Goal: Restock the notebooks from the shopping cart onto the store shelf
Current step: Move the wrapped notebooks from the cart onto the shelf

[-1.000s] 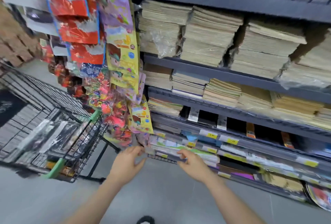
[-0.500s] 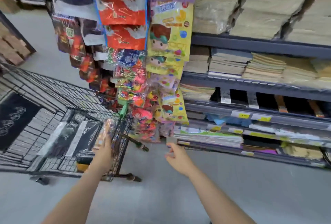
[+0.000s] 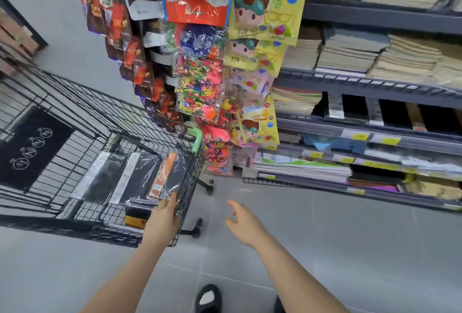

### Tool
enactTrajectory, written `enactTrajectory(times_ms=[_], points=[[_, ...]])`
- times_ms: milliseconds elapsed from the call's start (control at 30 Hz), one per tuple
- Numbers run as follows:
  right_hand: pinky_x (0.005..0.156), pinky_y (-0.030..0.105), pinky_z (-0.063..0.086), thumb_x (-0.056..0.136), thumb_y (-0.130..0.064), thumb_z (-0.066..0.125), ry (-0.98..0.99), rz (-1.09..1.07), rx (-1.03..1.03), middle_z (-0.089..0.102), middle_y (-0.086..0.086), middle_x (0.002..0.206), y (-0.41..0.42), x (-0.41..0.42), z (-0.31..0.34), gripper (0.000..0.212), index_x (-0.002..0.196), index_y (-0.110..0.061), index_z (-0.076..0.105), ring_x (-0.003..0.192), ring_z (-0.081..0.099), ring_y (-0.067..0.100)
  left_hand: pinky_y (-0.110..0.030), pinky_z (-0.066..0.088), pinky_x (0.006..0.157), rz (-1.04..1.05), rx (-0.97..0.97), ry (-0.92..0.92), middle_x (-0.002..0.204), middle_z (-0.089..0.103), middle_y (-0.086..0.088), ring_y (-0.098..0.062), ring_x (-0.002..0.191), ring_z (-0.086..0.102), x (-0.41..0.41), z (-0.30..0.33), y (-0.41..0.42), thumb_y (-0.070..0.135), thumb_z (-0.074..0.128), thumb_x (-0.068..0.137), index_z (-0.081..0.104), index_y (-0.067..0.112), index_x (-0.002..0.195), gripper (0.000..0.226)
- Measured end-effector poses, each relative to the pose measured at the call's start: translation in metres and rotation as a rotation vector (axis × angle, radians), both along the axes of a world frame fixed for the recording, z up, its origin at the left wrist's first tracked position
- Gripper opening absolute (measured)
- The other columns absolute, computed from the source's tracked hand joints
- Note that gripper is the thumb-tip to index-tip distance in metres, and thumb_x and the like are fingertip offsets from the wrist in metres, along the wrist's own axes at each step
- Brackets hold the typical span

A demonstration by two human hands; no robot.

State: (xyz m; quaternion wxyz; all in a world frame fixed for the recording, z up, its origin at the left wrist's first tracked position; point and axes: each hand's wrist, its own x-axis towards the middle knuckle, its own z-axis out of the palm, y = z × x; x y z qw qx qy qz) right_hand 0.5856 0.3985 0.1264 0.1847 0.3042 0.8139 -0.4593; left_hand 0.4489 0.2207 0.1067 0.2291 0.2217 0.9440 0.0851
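Black wrapped notebook [image 3: 172, 177] in cart [image 3: 100, 102], left hand [image 3: 163, 215] fingertips hidden behind it

Grey tiled floor [image 3: 350, 250] ran across the whole lower frame, evenly lit. Hanging rack of packaged toys and snacks [image 3: 200, 62] stood at 12 o'clock. A dark mat with white emblems [image 3: 30, 147] lay on the floor at 9 o'clock. Brown stacked boxes [image 3: 15, 37] sat at 10 o'clock beside a dark frame.
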Motion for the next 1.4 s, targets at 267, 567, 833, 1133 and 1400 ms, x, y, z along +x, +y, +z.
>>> enactTrajectory(times_ms=[267, 567, 833, 1133, 1400], points=[[0.097, 0.031, 0.039, 0.093, -0.019, 0.045, 0.14, -0.14, -0.025, 0.042, 0.007, 0.141, 0.006, 0.025, 0.014, 0.052, 0.141, -0.031, 0.031, 0.121, 0.048, 0.028, -0.035, 0.05, 0.09, -0.023, 0.081, -0.059, 0.141, 0.048, -0.008, -0.026, 0.111, 0.06, 0.06, -0.006, -0.006, 0.01, 0.047, 0.092, 0.032, 0.024, 0.145, 0.057], [0.084, 0.023, 0.035, 0.096, -0.019, 0.04, 0.139, -0.255, -0.074, 0.047, 0.007, 0.14, 0.047, 0.064, 0.005, 0.048, 0.143, -0.028, 0.031, 0.095, 0.052, 0.02, -0.031, 0.045, 0.094, -0.165, 0.29, -0.294, 0.12, 0.057, -0.009, -0.025, 0.108, 0.057, 0.108, -0.015, 0.077, 0.012, 0.054, 0.087, 0.032, 0.017, 0.145, 0.062], [0.113, 0.028, 0.021, 0.099, -0.02, 0.035, 0.099, -0.382, -0.281, 0.038, 0.006, 0.147, 0.106, 0.066, 0.001, 0.04, 0.139, -0.016, 0.038, 0.136, 0.035, 0.019, -0.028, 0.037, 0.087, -0.188, 0.412, -0.337, 0.113, 0.058, -0.021, -0.035, 0.106, 0.054, 0.161, -0.017, 0.17, 0.001, 0.052, 0.079, 0.033, 0.002, 0.141, 0.064], [0.103, 0.026, 0.03, 0.099, -0.023, 0.034, 0.043, -0.338, -0.151, 0.049, 0.013, 0.139, 0.162, 0.085, 0.006, 0.039, 0.136, -0.018, 0.045, 0.129, 0.043, 0.026, -0.035, 0.042, 0.085, -0.127, 0.425, -0.375, 0.109, 0.057, -0.02, -0.036, 0.104, 0.053, 0.191, -0.012, 0.223, 0.011, 0.047, 0.077, 0.039, 0.008, 0.138, 0.061], [0.109, 0.022, 0.02, 0.098, -0.021, 0.037, 0.066, -0.144, 0.099, 0.031, 0.005, 0.151, 0.154, 0.076, 0.02, 0.045, 0.143, -0.016, 0.033, 0.139, 0.028, 0.02, -0.024, 0.051, 0.08, -0.149, 0.334, -0.449, 0.105, 0.064, -0.003, -0.012, 0.087, 0.061, 0.142, 0.01, 0.189, 0.025, 0.055, 0.091, 0.052, 0.014, 0.129, 0.04]])
